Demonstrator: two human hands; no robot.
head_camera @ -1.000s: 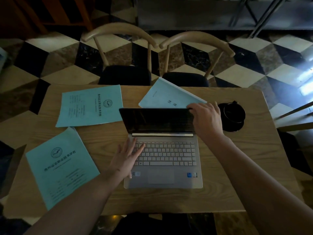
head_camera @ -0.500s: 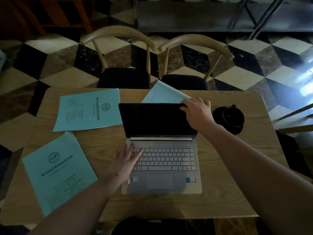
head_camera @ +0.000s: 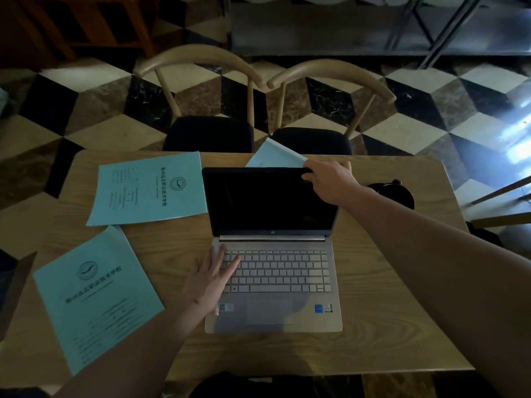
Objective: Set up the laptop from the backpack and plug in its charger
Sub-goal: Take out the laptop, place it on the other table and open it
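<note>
My right hand (head_camera: 330, 180) is gripping the top right corner of the laptop (head_camera: 273, 248) lid, fingers curled over its edge, thumb on the dark screen side. My left hand (head_camera: 211, 278) is lying flat, fingers straight, pressing on the left end of the keyboard deck. The laptop is sitting open at the centre of the wooden table (head_camera: 388, 311). Three teal booklets (head_camera: 149, 189) are lying around it, one partly behind the lid. A black round object (head_camera: 398, 193) is sitting right of the lid.
</note>
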